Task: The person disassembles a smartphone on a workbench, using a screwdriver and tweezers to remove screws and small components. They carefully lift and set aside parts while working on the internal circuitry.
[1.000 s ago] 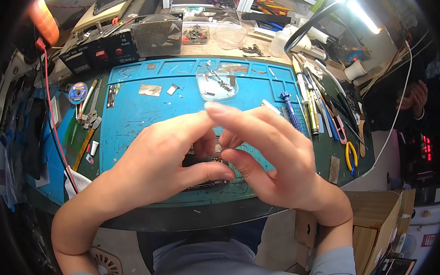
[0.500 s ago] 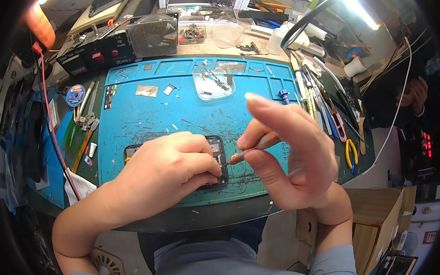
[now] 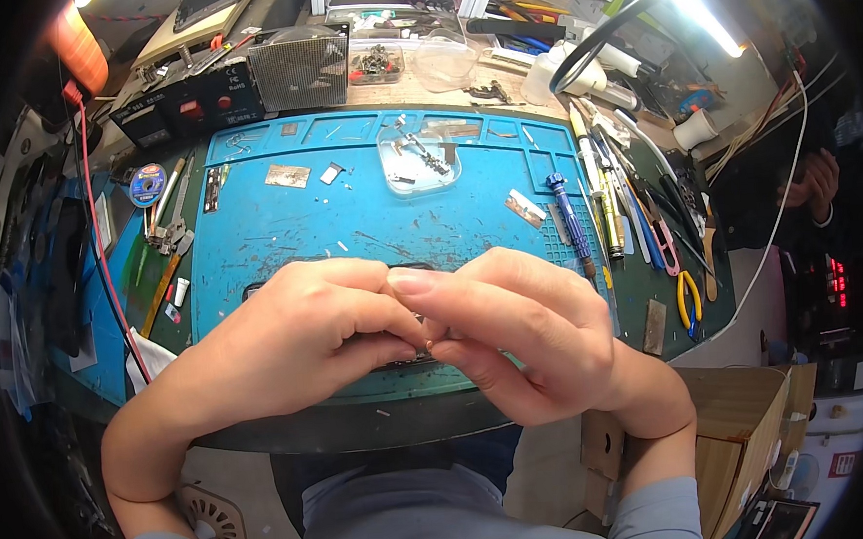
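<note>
- On my feed, left hand (image 3: 322, 319) bent low over the dark-framed device (image 3: 412, 267), thumb near curled fingers; grip hidden from me.
- Right hand (image 3: 527, 328) meets it, thumb and forefinger nearly together at a tiny copper-coloured glint; I can't tell what, if anything, they hold.
- Device lies on the blue mat (image 3: 283, 224), mostly covered by both hands.
- Done, I judge: some parts sorted; small pieces sit in the clear plastic box (image 3: 412, 183).
- Left: handling looks unfinished; how much remains, I can't tell.
</note>
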`<state>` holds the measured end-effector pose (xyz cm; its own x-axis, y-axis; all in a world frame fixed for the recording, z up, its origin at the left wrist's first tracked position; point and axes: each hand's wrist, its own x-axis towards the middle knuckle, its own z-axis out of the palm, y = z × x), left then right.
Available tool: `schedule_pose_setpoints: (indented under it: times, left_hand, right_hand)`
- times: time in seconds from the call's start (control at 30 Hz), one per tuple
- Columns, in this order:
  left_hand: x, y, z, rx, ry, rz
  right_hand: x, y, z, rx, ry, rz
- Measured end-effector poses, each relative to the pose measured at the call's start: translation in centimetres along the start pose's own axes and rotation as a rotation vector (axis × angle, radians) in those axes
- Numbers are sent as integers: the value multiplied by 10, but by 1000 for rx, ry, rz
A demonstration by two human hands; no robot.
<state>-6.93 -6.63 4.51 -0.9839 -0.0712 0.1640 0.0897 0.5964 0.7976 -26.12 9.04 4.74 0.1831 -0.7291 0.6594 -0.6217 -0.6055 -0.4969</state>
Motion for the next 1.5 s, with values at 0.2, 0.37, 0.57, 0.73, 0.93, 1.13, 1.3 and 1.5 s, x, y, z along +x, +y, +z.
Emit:
schedule_pose_setpoints:
  times: [0.2, 0.37, 0.57, 0.73, 0.93, 1.13, 1.3, 1.5]
  left_hand:
    - [-2, 2, -2, -47, -43, -66]
    - [-2, 2, 0, -58, -43, -90]
    - [2, 6, -6, -55, -67, -45]
    - [-2, 13, 0, -388, -73, -117]
    - [-2, 17, 4, -236, 18, -139]
    - [-5, 6, 7, -265, 22, -22]
    - [-3, 11, 13, -209, 75, -103]
    - [0, 9, 7, -484, -15, -150]
  right_hand:
    - [0, 2, 3, 28, -12, -33]
    - [0, 1, 5, 50, -14, -23]
    - [2, -9, 0, -10, -6, 7]
    - [4, -18, -1, 17, -46, 55]
    - [1, -12, 6, 64, -19, 32]
    - [4, -20, 2, -12, -34, 34]
    - [5, -21, 2, 33, -66, 73]
    - [4, -19, -1, 32, -80, 114]
